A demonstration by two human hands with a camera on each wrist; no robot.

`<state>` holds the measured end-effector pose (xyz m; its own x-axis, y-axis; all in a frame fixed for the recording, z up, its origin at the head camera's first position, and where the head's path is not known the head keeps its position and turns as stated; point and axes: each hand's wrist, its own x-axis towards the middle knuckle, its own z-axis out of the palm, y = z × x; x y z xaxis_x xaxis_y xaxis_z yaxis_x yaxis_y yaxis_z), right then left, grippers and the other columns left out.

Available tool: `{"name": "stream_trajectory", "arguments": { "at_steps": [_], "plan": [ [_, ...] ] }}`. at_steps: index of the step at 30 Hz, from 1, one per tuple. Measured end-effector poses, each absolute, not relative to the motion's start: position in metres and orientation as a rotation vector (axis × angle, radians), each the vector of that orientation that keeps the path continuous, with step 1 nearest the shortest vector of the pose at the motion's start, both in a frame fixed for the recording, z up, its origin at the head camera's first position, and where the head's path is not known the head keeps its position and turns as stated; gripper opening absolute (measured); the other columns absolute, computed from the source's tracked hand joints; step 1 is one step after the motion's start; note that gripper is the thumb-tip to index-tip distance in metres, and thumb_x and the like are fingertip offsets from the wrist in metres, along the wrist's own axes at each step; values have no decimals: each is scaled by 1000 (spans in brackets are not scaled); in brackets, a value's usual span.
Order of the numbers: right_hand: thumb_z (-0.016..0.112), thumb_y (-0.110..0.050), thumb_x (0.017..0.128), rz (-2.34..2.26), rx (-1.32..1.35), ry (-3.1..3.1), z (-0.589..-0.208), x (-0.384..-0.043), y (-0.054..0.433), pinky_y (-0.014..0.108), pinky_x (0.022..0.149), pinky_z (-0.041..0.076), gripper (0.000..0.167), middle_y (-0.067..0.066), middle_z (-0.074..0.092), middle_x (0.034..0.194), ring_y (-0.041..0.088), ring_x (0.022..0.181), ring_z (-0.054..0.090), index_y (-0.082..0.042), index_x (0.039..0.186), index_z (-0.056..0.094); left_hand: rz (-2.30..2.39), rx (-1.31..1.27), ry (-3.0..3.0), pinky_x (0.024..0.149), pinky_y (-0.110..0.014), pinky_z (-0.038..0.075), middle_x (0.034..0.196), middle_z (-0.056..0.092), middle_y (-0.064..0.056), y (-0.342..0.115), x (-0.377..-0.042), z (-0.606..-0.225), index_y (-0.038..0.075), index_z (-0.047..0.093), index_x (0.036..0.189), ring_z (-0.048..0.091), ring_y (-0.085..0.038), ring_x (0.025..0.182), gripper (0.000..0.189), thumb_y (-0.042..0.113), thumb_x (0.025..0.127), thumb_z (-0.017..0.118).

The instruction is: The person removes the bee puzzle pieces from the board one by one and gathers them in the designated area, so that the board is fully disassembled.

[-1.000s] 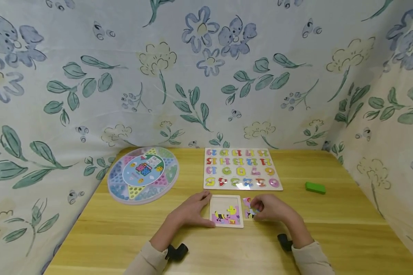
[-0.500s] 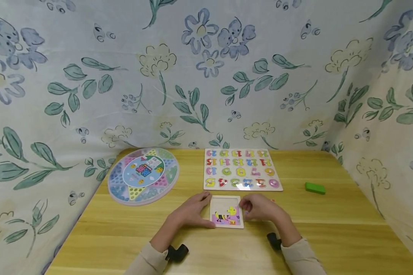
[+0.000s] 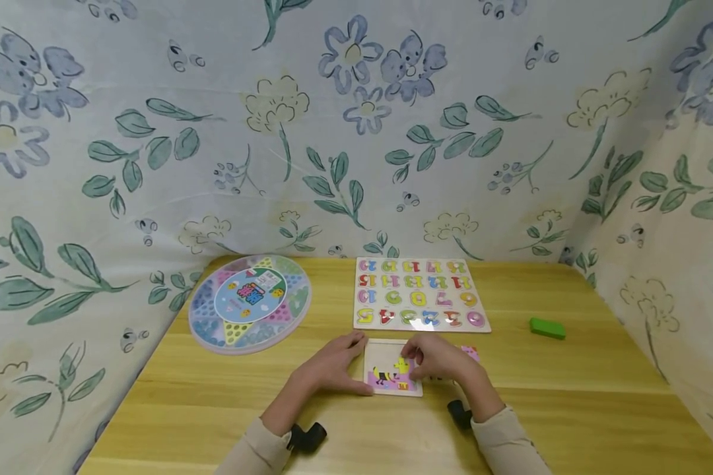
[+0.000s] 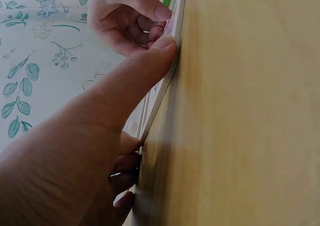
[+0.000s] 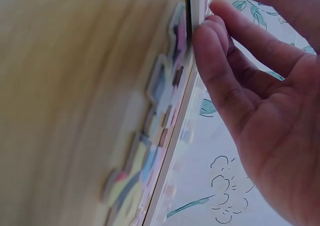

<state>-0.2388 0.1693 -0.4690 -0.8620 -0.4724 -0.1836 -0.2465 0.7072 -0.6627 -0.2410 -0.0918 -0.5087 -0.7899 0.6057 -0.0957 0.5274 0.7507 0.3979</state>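
A small wooden jigsaw tray (image 3: 383,354) lies on the table, its lower part filled with a pink and yellow picture of a bee-like figure and its upper part bare wood. My left hand (image 3: 333,366) grips the tray's left side, thumb (image 4: 162,46) at the near edge and fingers at the far corner. Over the right side of the tray reaches my right hand (image 3: 442,363), with bent fingers and thumb at the picture's edge; I cannot tell whether a piece is between them. Loose jigsaw pieces (image 5: 157,81) lie right of the tray, partly hidden under that hand.
Behind the tray lies a number board (image 3: 418,295) with colourful numerals. A round Chinese checkers board (image 3: 297,297) is at the left back. Farther right sits a green block (image 3: 547,328). A floral cloth (image 3: 356,152) hangs behind the wooden table (image 3: 570,402).
My right hand has moved left, from the loose pieces to over the tray's right part, uncovering pink at the right. My left hand keeps its hold on the tray.
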Motion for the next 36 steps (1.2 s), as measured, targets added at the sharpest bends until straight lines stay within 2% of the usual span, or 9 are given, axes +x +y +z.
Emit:
{"name": "stream_trajectory", "arguments": {
  "at_steps": [16, 36],
  "plan": [
    [81, -2, 73, -874, -525, 2572, -470, -241, 167, 25, 62, 45, 22, 2, 61, 80, 15, 74, 52, -7, 91, 70, 530, 879, 2722, 120, -41, 27, 163, 22, -4, -91, -240, -508, 12, 24, 155, 24, -22, 149, 111, 75, 73, 65],
    [83, -2, 72, -801, -625, 2659, -470, -241, 166, 22, 61, 43, 23, 1, 59, 78, 13, 72, 51, -7, 89, 69, 525, 909, 2733, 120, -41, 27, 162, 24, -7, -91, -242, -508, 10, 26, 155, 25, -24, 149, 110, 72, 74, 67]
  ]
}}
